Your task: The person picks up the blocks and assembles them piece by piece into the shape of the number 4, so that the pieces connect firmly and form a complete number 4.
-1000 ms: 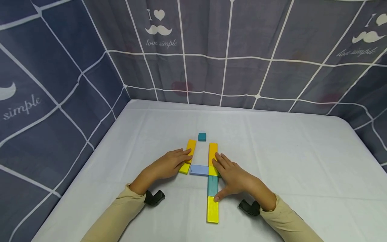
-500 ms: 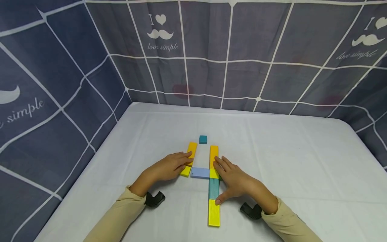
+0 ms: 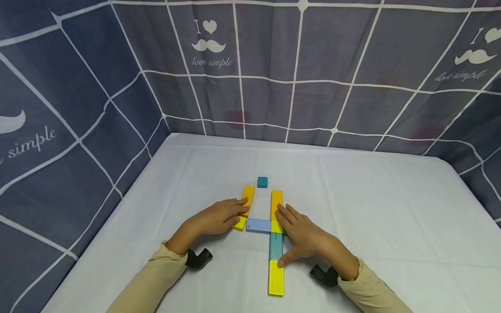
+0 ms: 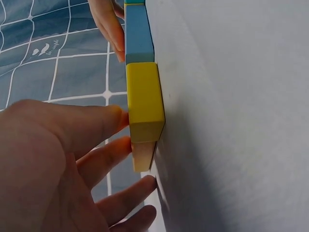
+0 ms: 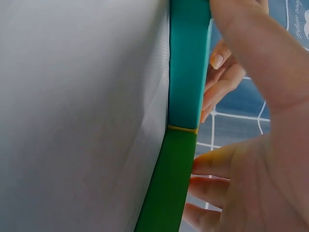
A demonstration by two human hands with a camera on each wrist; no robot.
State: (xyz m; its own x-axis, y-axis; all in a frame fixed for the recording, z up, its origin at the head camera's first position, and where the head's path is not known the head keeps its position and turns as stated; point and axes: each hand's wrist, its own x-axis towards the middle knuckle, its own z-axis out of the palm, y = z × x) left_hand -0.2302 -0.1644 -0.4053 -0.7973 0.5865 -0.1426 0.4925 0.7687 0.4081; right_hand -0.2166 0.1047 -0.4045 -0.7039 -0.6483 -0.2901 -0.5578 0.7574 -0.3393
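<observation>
Flat coloured blocks form a branching figure on the white table. My left hand (image 3: 217, 216) lays its fingers over an orange block (image 3: 249, 191) and the yellow block (image 3: 240, 223) below it; in the left wrist view the thumb tip touches the yellow one. A blue block (image 3: 258, 225) bridges towards the right column. There, my right hand (image 3: 305, 237) spreads its fingers along the orange block (image 3: 276, 200) and small yellow block (image 3: 276, 227). Its thumb is at the joint of a teal block (image 3: 275, 247) and a long yellow block (image 3: 275, 280). A green block (image 5: 166, 188) lies under the right fingers.
A small teal block (image 3: 262, 182) lies apart, beyond the gap between the two orange blocks. Black wrist mounts (image 3: 198, 259) sit under both wrists. A dark checked curtain (image 3: 266, 52) hangs behind and to the sides of the white table (image 3: 372, 208).
The head view has tilted slightly, so everything sits a little lower in it. Hands and blocks keep the same places relative to each other.
</observation>
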